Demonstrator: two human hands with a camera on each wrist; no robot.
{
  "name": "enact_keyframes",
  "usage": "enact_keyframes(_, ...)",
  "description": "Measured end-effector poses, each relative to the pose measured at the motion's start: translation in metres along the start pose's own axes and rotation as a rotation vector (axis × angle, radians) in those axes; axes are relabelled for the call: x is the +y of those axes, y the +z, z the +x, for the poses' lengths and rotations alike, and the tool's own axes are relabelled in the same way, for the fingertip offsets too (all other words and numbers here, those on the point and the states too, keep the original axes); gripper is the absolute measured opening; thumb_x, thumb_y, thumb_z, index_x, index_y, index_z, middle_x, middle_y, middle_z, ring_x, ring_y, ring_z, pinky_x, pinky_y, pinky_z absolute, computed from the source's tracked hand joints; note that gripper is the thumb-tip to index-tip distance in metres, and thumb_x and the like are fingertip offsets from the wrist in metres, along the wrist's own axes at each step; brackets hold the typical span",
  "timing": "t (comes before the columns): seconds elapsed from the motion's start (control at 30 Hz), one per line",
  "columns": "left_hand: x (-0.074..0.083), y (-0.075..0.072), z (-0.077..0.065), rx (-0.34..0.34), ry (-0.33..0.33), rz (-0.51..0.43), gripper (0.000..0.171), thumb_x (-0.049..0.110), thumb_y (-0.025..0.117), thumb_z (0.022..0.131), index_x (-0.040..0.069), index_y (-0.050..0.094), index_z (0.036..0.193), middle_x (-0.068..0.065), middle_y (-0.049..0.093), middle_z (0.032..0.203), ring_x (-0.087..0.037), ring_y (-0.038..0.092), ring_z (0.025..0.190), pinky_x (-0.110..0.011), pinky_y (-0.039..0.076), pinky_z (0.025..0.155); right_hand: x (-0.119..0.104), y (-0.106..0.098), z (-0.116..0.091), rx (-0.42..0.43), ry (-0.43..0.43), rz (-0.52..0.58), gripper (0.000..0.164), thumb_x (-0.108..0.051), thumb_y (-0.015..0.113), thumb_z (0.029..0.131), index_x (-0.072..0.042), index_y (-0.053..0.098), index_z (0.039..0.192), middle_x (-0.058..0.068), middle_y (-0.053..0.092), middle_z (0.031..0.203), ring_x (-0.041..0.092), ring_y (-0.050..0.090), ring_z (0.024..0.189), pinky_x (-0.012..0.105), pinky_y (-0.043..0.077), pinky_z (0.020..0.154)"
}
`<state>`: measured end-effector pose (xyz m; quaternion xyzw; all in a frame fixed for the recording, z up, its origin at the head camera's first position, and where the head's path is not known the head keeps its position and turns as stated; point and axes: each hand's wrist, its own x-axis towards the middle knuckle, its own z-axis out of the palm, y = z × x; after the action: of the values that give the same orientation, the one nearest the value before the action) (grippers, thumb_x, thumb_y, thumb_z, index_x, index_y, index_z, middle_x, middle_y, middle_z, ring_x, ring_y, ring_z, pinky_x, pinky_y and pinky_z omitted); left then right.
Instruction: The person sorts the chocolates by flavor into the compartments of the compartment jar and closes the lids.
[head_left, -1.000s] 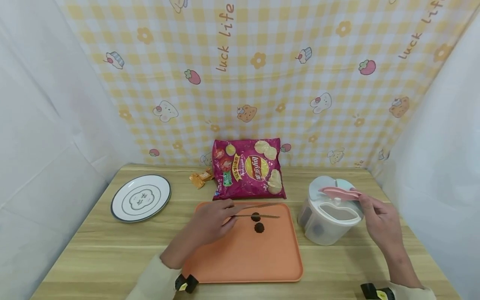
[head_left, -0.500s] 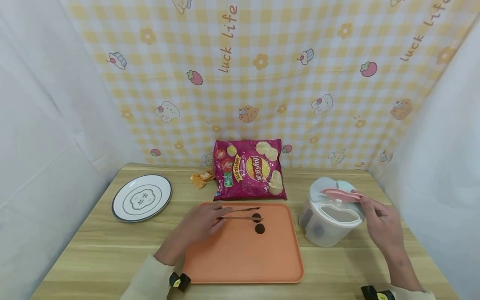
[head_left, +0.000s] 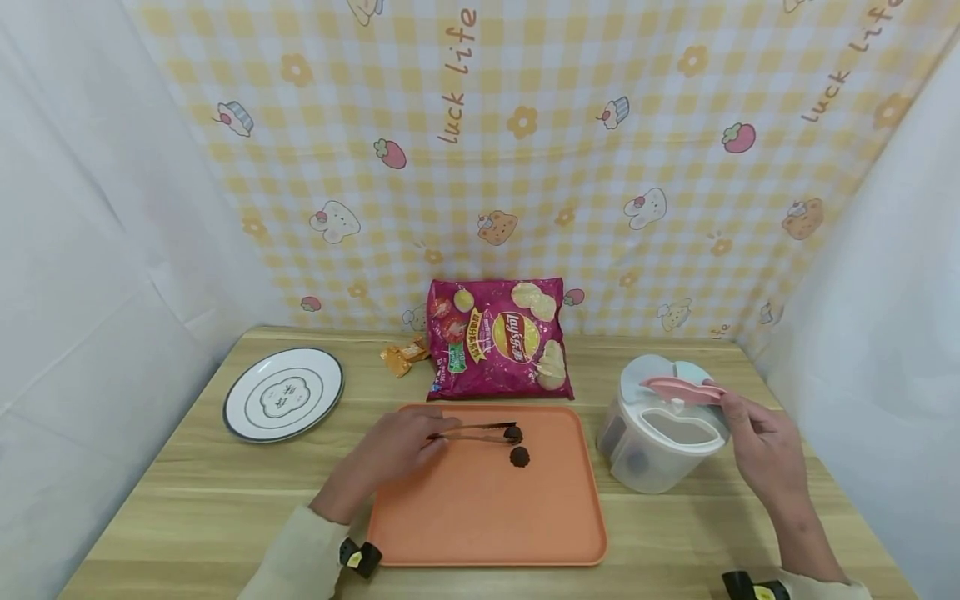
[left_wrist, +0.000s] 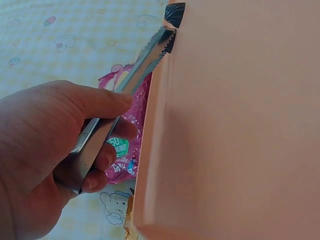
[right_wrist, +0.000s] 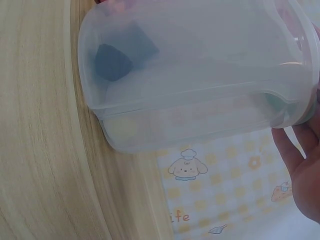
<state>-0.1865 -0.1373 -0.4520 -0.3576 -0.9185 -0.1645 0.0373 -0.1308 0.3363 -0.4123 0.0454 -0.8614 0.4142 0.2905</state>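
My left hand [head_left: 401, 446] grips a pair of metal tongs [head_left: 477, 431] over an orange tray [head_left: 487, 517]. The serrated tips stand around one dark brown round piece [head_left: 513, 434], apparently touching it. A second such piece [head_left: 519, 457] lies just below it on the tray. In the left wrist view, thumb and curled fingers squeeze the tongs [left_wrist: 137, 75]. On the right, my right hand [head_left: 768, 450] pinches a pink flip lid [head_left: 682, 389], holding it raised above the opening of a translucent divided container [head_left: 652, 467]. Dark pieces [right_wrist: 114, 62] show through the container wall in the right wrist view.
Behind the tray leans a purple chip bag [head_left: 498, 342], with orange-wrapped sweets [head_left: 401, 358] beside it. A white plate [head_left: 285, 396] with a dark rim sits on the left of the wooden table [head_left: 187, 508]. A checked cloth [head_left: 480, 183] hangs at the back.
My left hand drew back to the left, and the tongs' tips came together around the upper brown piece. The right hand and the raised lid kept their place.
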Motion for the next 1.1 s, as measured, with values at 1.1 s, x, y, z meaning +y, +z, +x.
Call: enact_keyframes(1.1, 0.007, -0.014, 0.002, 0.041, -0.029, -0.017, 0.031, 0.016, 0.072, 0.098, 0.016, 0.074, 0.13, 0.0, 0.072, 0.107, -0.016, 0.066, 0.092, -0.039, 0.057, 0.08, 0.0, 0.0, 0.001, -0.005, -0.012, 0.021, 0.025, -0.009, 0.057, 0.107, 0.004, 0.073, 0.12, -0.03, 0.066, 0.114, -0.014, 0.057, 0.111, 0.006, 0.042, 0.089)
